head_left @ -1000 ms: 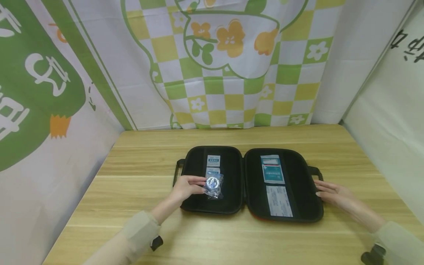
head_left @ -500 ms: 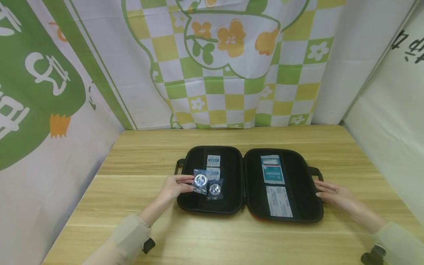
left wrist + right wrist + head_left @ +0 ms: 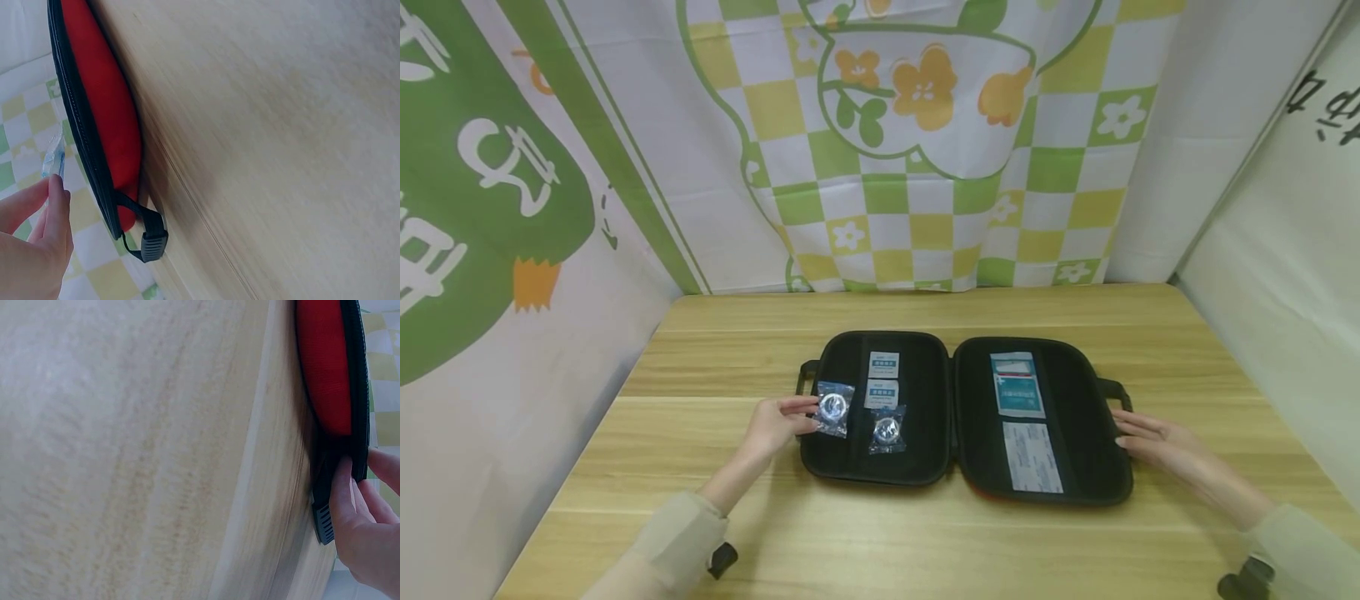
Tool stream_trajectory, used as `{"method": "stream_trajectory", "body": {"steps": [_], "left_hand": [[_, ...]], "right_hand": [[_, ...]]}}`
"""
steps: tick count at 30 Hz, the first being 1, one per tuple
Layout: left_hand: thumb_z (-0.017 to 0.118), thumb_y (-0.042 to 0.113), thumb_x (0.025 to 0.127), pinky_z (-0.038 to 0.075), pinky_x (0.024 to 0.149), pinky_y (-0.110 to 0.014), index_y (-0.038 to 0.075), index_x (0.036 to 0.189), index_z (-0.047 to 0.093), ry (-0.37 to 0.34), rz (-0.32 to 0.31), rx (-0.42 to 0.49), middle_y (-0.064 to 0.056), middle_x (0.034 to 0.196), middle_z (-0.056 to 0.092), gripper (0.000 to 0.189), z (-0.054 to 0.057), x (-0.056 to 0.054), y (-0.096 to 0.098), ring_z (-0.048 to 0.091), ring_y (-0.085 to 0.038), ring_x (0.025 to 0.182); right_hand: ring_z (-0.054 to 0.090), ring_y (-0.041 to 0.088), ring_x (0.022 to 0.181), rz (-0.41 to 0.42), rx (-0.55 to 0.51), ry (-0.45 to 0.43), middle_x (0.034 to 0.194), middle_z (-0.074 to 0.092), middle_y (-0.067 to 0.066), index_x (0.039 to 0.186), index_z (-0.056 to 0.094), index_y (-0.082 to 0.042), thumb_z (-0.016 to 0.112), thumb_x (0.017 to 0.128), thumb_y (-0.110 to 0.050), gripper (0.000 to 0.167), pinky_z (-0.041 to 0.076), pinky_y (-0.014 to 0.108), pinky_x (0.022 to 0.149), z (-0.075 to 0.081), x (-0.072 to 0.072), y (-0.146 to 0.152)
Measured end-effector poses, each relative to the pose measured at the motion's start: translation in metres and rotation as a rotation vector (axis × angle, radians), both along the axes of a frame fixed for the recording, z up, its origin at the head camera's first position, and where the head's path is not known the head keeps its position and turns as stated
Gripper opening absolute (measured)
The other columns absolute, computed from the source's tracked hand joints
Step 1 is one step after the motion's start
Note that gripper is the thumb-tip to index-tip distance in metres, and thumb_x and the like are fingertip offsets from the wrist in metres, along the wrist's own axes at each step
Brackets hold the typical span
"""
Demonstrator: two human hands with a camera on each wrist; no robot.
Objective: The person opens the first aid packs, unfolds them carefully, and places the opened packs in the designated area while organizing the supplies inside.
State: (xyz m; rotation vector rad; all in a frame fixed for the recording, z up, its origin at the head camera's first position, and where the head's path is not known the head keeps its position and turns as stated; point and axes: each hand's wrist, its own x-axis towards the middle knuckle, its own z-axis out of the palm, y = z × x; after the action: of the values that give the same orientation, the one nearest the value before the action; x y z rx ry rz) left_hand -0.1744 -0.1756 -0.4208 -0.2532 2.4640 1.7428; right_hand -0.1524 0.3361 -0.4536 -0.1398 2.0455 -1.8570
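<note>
A black-lined zip case [image 3: 917, 467] with a red outer shell lies spread flat on the table. My left hand [image 3: 772, 427] pinches a clear wrapped packet with a round silvery roll [image 3: 832, 407] inside, above the case's left half; the left wrist view shows the packet [image 3: 54, 159] edge-on at the fingertips. A similar wrapped roll [image 3: 887, 430] lies in that half, below two small white-and-blue sachets [image 3: 883, 365]. My right hand [image 3: 1165, 442] holds the outer edge of the right half beside its handle, thumb on the rim, as the right wrist view shows.
In the right half lie a teal-and-white packet [image 3: 1018, 385] and a pale printed strip packet [image 3: 1032, 457]. Black handles stick out at both sides, the left one [image 3: 152, 234] close to my left hand. A checked cloth [image 3: 895, 208] hangs behind the wooden table [image 3: 1000, 550].
My left hand has lifted one wrapped roll off the other and carried it left, uncovering the second roll and the lower sachet. The right hand has stayed at the case's edge.
</note>
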Motion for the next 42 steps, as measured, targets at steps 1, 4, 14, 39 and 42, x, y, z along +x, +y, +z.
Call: {"method": "stream_trajectory", "body": {"steps": [1,4,14,39,42], "left_hand": [[0.064,-0.012,0.068,0.052,0.073,-0.028,-0.007,0.104,0.061,0.005,0.001,-0.009,-0.020,0.097,0.063,0.037,0.000,0.000,-0.001,0.064,-0.021,0.079],[0.064,-0.013,0.068,0.053,0.070,-0.028,-0.009,0.104,0.060,0.030,0.001,-0.033,-0.022,0.095,0.064,0.036,-0.002,-0.002,-0.004,0.064,-0.021,0.076],[0.064,-0.013,0.067,0.053,0.067,-0.029,-0.009,0.101,0.062,0.069,-0.032,-0.131,-0.022,0.092,0.064,0.035,-0.006,-0.005,-0.004,0.064,-0.024,0.074],[0.062,-0.017,0.065,0.053,0.061,-0.027,-0.010,0.099,0.061,0.052,-0.115,-0.159,-0.019,0.080,0.066,0.034,-0.018,-0.011,0.007,0.064,-0.023,0.068],[0.061,-0.018,0.065,0.054,0.062,-0.028,-0.011,0.099,0.061,0.044,-0.121,-0.134,-0.020,0.080,0.065,0.035,-0.017,-0.011,0.008,0.063,-0.023,0.068]], "right_hand": [[0.052,-0.007,0.097,0.000,0.000,-0.001,0.108,0.053,-0.026,0.133,0.032,0.004,0.052,0.088,-0.008,0.050,0.045,0.012,0.078,0.000,0.000,0.000],[0.052,-0.008,0.096,-0.004,0.022,0.005,0.108,0.053,-0.027,0.133,0.030,0.006,0.052,0.088,-0.008,0.052,0.045,0.012,0.078,0.000,0.000,0.000],[0.049,-0.012,0.096,0.006,0.092,0.022,0.107,0.048,-0.031,0.131,0.016,0.017,0.052,0.089,-0.012,0.063,0.044,0.009,0.078,0.001,0.001,-0.001],[0.048,-0.013,0.095,-0.011,0.145,0.026,0.107,0.047,-0.031,0.132,0.017,0.016,0.053,0.089,-0.014,0.063,0.043,0.009,0.078,0.004,0.002,-0.003],[0.048,-0.013,0.094,-0.017,0.144,0.026,0.106,0.048,-0.031,0.132,0.017,0.016,0.053,0.089,-0.013,0.063,0.044,0.009,0.078,0.005,0.002,-0.003]]}}
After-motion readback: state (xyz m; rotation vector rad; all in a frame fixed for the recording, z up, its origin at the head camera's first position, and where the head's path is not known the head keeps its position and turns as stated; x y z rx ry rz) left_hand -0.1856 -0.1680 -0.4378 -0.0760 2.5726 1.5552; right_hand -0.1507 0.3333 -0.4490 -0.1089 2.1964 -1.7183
